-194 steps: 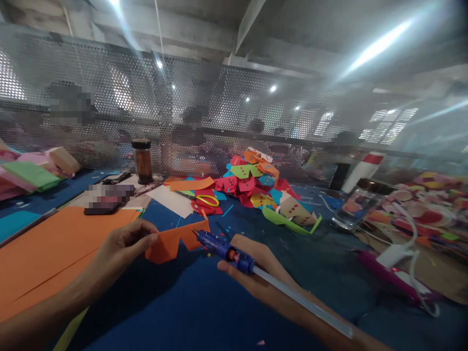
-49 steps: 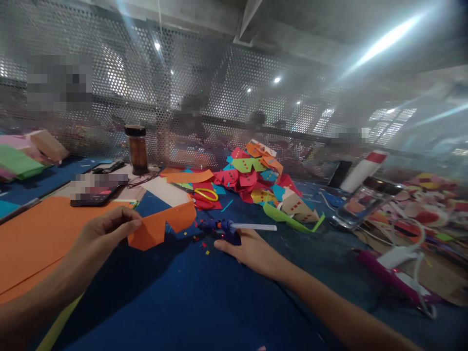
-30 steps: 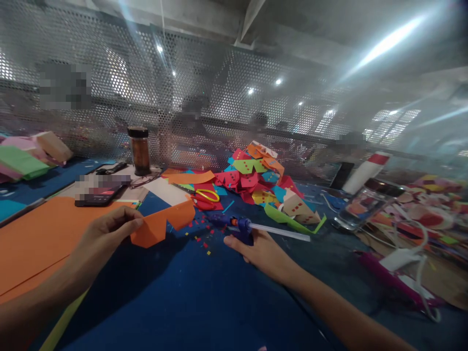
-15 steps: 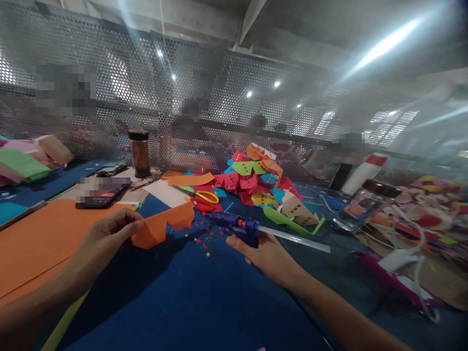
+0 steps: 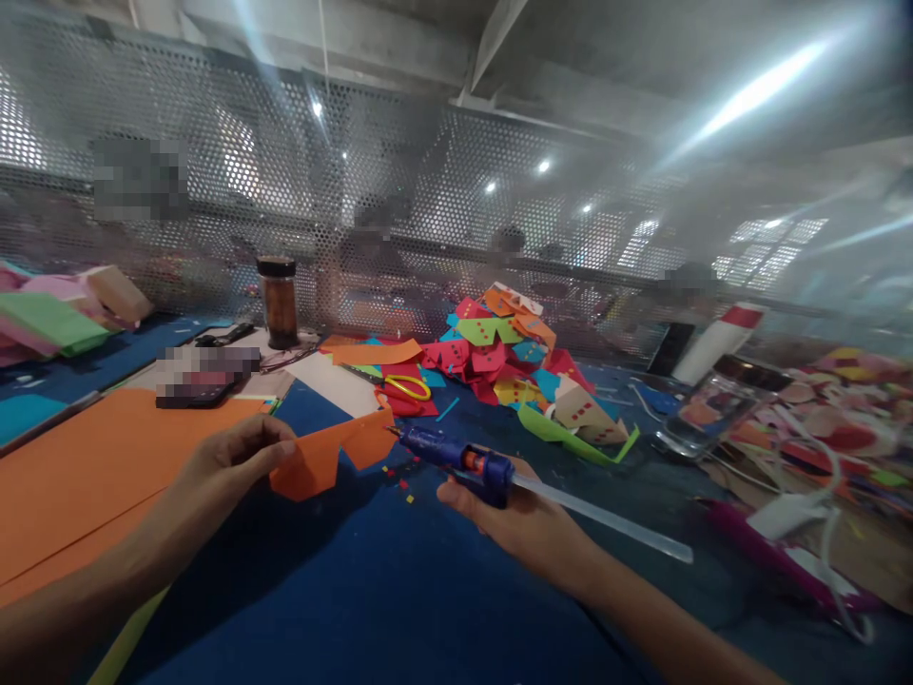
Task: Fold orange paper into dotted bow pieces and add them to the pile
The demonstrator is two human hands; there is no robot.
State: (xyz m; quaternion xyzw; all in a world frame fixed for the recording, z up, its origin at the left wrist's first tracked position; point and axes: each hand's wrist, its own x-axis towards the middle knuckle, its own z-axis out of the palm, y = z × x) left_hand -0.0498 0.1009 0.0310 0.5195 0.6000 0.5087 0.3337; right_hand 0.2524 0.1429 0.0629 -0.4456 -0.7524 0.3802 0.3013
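Between thumb and fingers, my left hand [image 5: 239, 466] pinches the left end of an orange cut-paper mask [image 5: 310, 466], held above the blue table [image 5: 342, 599]. My right hand [image 5: 524, 514] is wrapped round a blue glue gun [image 5: 449, 452], with a long clear glue stick [image 5: 606, 514] sticking out of its back. The gun's nozzle points left, at the right end of the orange paper; whether they touch I cannot tell. Small coloured paper bits [image 5: 399, 480] lie beneath. Behind the nozzle are yellow-handled scissors [image 5: 408, 387].
A pile of colourful paper masks [image 5: 492, 347] lies at the back. Orange sheets [image 5: 92, 485] and a phone [image 5: 203, 381] are on the left, near a dark-lidded jar [image 5: 278, 304]. To the right stand a clear jar [image 5: 713, 409] and a white power strip cord [image 5: 831, 476].
The glue gun's nozzle has come down and left, onto or near the orange paper's right end. The glue stick now slopes more steeply down to the right. The view has shifted slightly.
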